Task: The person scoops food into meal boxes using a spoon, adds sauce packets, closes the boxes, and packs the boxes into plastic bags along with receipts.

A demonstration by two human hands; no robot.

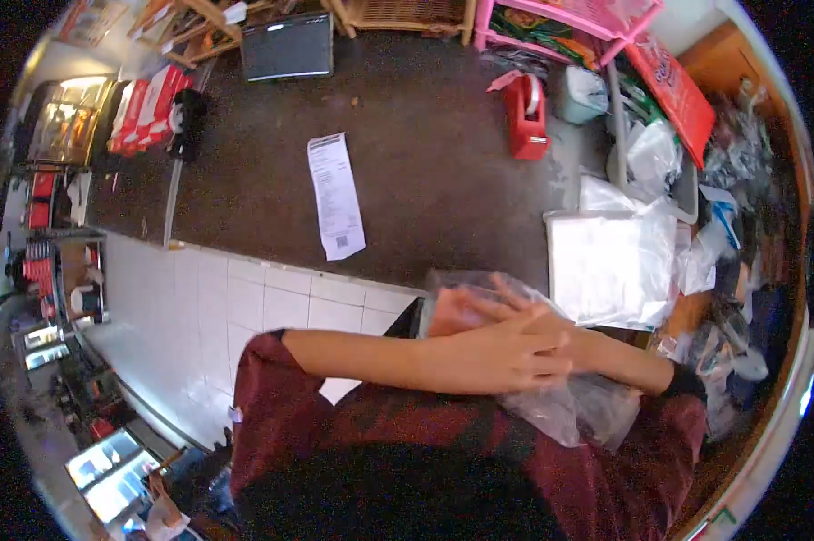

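Observation:
In front of my body a clear plastic bag [560, 410] hangs crumpled, its film also spread around my hands. My left hand [529, 352] reaches across to the right, over my right wrist, with its fingers curled on the film. Beneath it, my right hand [484, 307] points left and shows through the plastic. Its fingers look stretched out and apart, though film and motion blur them. A reddish patch by those fingertips is too smeared to name. On the counter beyond lies a long printed receipt [337, 198].
A stack of clear plastic bags [610, 266] lies at the counter's right edge. Behind it stand a red tape dispenser [526, 117], a pale container [583, 95] and a pink rack [560, 18]. A dark tablet [287, 47] sits at the back. White floor tiles [285, 302] show lower left.

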